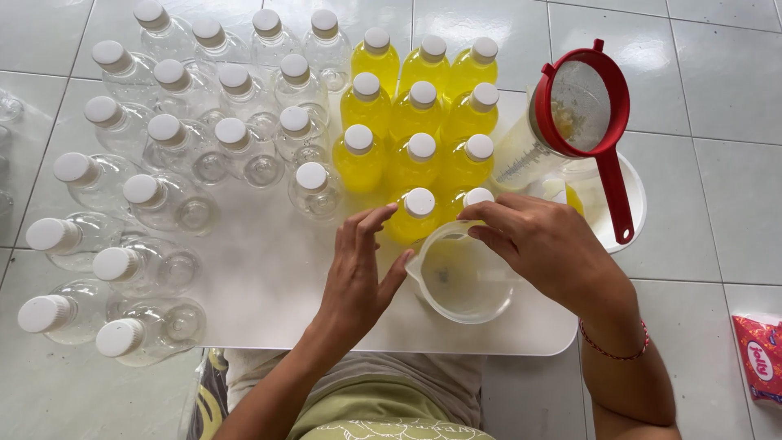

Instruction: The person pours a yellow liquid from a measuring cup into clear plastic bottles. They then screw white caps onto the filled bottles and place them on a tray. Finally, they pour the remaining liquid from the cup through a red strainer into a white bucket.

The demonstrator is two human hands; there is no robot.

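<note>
Bottles, jug and strainer on a low board (pixel 269 310)

Empty bottles (pixel 187 147) crowd the board's left half and far-left corner; filled bottles (pixel 419 114) stand in 3 columns right of them. A jug (pixel 460 277) sits near the front edge, between both hands. At the right edge, a strainer (pixel 582 106) rests on a pitcher (pixel 521 151).

2 capped bottles of yellow liquid (pixel 418 213) stand upright at 12 o'clock from an empty clear plastic jug (pixel 460 281), its spout at 9 o'clock.
</note>
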